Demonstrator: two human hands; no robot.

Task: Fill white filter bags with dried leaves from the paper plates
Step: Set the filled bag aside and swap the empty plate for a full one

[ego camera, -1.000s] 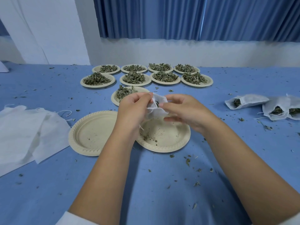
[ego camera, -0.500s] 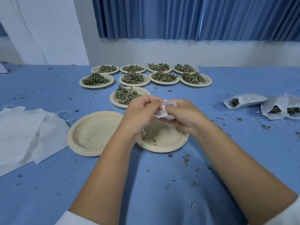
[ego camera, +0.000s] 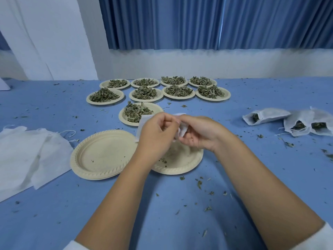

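Both your left hand [ego camera: 156,131] and right hand [ego camera: 200,135] pinch the filter bag [ego camera: 182,131], probably closing it; next, lay it beside the filled bags [ego camera: 266,115].

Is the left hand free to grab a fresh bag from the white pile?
Probably not yet: left hand and right hand both pinch a filter bag, though nothing blocks the white pile.

The left hand [ego camera: 156,136] and right hand [ego camera: 201,134] hide most of the filter bag [ego camera: 182,131]. Empty bags [ego camera: 27,156] run off the left edge, a filled bag [ego camera: 322,123] off the right.
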